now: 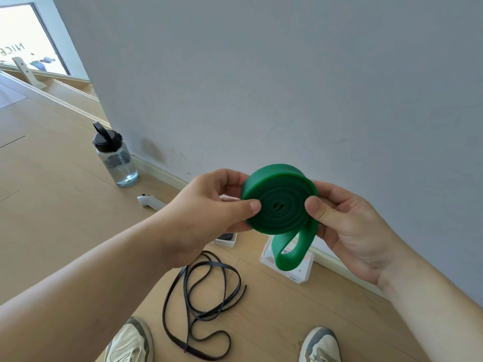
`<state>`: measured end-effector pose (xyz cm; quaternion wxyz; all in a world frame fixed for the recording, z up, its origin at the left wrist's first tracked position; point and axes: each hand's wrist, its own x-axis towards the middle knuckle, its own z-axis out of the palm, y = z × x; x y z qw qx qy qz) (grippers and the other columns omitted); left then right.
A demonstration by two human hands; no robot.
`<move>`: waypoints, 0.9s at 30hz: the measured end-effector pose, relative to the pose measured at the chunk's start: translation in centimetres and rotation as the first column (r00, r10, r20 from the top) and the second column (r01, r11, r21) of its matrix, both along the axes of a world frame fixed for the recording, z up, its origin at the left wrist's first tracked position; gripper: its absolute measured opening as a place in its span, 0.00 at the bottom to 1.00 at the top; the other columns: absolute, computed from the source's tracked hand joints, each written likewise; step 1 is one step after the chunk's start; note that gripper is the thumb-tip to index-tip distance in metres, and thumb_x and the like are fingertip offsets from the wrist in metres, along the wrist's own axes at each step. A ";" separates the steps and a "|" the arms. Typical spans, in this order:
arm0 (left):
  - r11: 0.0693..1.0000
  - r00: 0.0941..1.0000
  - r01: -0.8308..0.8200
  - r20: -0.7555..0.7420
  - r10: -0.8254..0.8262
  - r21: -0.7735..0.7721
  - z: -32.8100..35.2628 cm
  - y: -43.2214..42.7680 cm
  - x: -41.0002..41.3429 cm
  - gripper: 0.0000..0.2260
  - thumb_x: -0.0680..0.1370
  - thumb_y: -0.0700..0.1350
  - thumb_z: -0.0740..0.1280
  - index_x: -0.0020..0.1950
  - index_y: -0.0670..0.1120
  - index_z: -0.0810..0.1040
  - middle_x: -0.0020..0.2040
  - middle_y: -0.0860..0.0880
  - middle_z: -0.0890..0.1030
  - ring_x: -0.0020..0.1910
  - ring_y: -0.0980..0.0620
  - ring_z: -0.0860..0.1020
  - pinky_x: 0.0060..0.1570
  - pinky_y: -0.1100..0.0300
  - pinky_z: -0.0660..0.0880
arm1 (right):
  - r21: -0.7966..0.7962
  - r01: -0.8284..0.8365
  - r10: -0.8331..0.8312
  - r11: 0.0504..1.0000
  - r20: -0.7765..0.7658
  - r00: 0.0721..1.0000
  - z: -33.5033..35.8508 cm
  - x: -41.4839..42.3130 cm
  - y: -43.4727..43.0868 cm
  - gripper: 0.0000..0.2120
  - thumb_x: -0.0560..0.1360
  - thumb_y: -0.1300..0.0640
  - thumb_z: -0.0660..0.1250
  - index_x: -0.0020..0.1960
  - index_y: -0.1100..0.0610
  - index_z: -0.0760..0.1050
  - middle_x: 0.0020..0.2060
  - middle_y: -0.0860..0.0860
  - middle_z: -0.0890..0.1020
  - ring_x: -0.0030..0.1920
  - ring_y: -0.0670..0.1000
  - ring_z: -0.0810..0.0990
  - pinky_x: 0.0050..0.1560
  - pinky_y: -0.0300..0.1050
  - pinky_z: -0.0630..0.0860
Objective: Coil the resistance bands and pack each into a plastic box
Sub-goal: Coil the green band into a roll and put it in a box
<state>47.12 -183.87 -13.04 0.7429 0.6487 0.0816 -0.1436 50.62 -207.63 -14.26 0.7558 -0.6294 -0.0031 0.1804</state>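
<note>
Two shoes [133, 340] at bottom edge. Between them a black band [201, 304] lies loose and uncoiled on the wood floor [52, 205]. Above it, in the air, a green band [279, 202] is rolled into a tight coil with a short loop hanging free. Left hand [206, 212] pinches the coil's left side, right hand [347, 231] pinches the right, thumbs on the face. Behind, a plastic box [300, 273] sits by the wall [287, 87]. Farther left, a water bottle [117, 158].

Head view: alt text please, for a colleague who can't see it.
The left hand and right hand pinch a nearly coiled green band by its edges, a short loop hanging loose. On the wood floor below are a tangled black band, a plastic box and a water bottle.
</note>
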 end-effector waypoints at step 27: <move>0.960 0.998 0.033 0.047 -0.048 0.278 0.5 0.2 -0.1 0.10 0.75 0.38 0.78 0.54 0.45 0.82 0.51 0.48 0.86 0.43 0.46 0.88 0.43 0.47 0.86 | -0.172 -0.046 0.049 0.984 0.011 0.999 -0.4 -0.1 -0.3 0.28 0.62 0.54 0.77 0.62 0.58 0.81 0.54 0.56 0.88 0.55 0.55 0.88 0.53 0.43 0.84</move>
